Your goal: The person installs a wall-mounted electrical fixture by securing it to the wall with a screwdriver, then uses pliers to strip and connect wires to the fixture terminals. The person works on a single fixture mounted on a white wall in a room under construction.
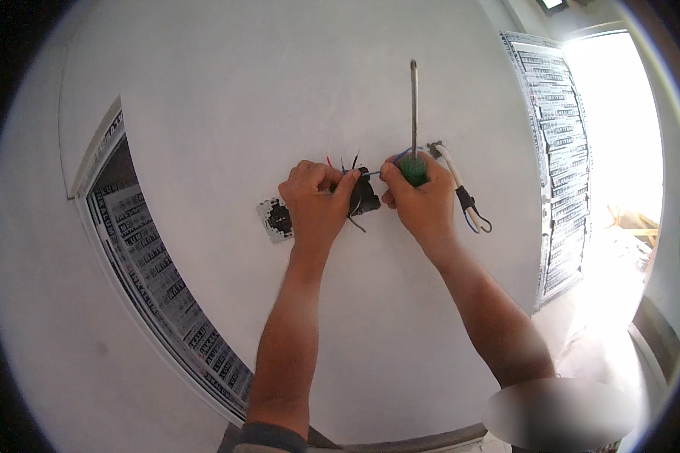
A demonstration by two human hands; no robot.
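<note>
In front of a pale wall, my left hand [317, 195] is closed, thumb and finger pinching a thin blue wire [370, 174] beside a black electrical box [366, 195]. My right hand [425, 198] is closed around the green handle of a screwdriver [413, 113], its long metal shaft pointing up. The fingertips of that hand also pinch the blue wire, which spans the gap between both hands. Red and dark wire ends stick up behind my left fingers. A grey wire [357, 224] hangs below the box. My left hand partly covers a black socket insert with a metal frame [276, 219].
Right of my right hand, a white cable [455, 170] with black tape and loose wire ends hangs from a wall opening [435, 148]. A frame wrapped in printed film [151, 264] runs down the left. A film-covered door [555, 166] stands beside a bright doorway [612, 151] at right.
</note>
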